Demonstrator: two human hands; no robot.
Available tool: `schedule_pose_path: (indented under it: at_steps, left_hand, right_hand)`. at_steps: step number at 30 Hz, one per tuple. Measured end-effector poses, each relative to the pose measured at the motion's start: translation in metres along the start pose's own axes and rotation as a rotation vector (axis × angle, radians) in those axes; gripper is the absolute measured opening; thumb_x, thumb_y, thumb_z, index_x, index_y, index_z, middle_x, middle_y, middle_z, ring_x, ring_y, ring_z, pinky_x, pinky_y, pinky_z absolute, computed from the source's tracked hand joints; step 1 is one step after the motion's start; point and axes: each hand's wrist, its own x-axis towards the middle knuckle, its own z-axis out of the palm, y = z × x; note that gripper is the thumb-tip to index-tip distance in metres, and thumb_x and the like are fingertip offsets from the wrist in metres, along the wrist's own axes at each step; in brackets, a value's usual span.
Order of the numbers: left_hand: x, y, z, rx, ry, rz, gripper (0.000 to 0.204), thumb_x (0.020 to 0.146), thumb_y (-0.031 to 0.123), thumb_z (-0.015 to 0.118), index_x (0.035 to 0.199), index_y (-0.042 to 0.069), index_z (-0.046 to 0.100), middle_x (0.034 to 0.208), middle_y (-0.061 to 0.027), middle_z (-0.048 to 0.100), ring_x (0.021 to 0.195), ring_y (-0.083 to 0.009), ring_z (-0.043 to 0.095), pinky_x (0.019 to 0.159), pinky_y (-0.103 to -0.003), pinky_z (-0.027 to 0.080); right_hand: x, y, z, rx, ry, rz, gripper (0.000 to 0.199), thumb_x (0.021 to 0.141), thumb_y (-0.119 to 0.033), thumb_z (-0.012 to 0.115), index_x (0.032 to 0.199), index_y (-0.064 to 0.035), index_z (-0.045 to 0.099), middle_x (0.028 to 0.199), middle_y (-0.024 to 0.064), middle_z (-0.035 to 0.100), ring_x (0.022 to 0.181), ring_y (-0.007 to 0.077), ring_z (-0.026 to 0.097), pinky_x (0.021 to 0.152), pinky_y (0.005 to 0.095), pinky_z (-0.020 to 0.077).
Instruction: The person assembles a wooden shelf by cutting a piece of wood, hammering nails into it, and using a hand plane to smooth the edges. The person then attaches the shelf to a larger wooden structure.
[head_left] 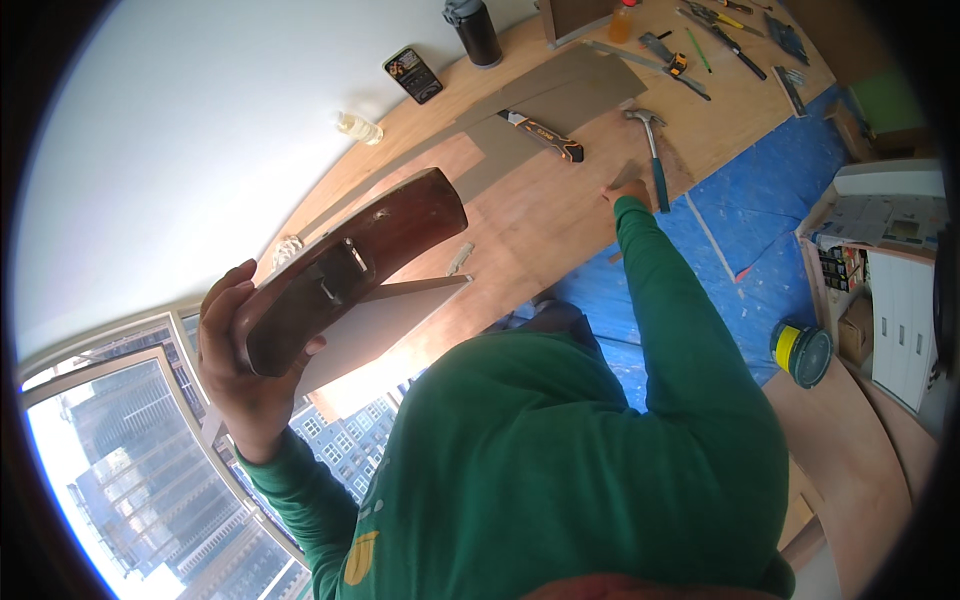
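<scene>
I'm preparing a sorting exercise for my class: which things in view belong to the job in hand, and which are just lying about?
Belonging to the job:
long dark-red wooden hand plane, held in the left grip
possibly the green-handled metal claw hammer, beside the right grip

Apparently just lying about:
black-and-orange utility knife
black-screened rectangular phone
black cylindrical bottle
round green tub with yellow band
</scene>
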Motion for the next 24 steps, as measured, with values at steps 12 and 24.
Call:
schedule_pose_path:
  at_steps: [12, 24]
  left_hand:
    - [0.012, 0.001, 0.006, -0.026, 0.033, 0.05, 0.075, 0.06, 0.012, 0.098, 0.125, 0.003, 0.061, 0.131, -0.0183, 0.067, 0.119, -0.033, 0.068, 0.099, -0.04, 0.056]
    - [0.017, 0.003, 0.0, -0.084, 0.055, 0.012, 0.078, 0.055, 0.002, 0.097, 0.124, 0.004, 0.062, 0.128, -0.017, 0.068, 0.117, -0.0337, 0.069, 0.095, -0.041, 0.057]
  right_hand:
    - [0.042, 0.061, 0.034, 0.107, 0.199, -0.137, 0.052, 0.087, -0.027, 0.072, 0.125, 0.005, 0.06, 0.125, 0.0308, 0.067, 0.118, 0.044, 0.066, 0.1, 0.0487, 0.0565]
    - [0.077, 0.108, 0.038, 0.115, 0.31, -0.238, 0.049, 0.081, -0.026, 0.082, 0.116, 0.0021, 0.062, 0.114, 0.0265, 0.07, 0.105, 0.041, 0.069, 0.093, 0.0447, 0.0566]
